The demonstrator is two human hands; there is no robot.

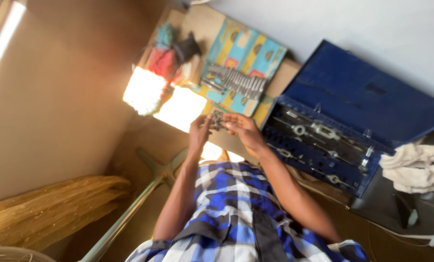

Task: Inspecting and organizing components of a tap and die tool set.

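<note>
Both hands, left hand (199, 130) and right hand (243, 130), grip small grey metal pieces (217, 119).

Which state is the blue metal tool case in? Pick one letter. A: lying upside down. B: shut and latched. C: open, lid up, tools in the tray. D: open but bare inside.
C: the blue metal tool case has its lid raised, and metal tools sit in slots of its tray, beside the hands.

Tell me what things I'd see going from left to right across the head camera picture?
Yellowish straw bundle → bright sunlit patch → pile of coloured cloths → row of metal taps on patterned cloth → open blue tool case → crumpled white rag.
</note>
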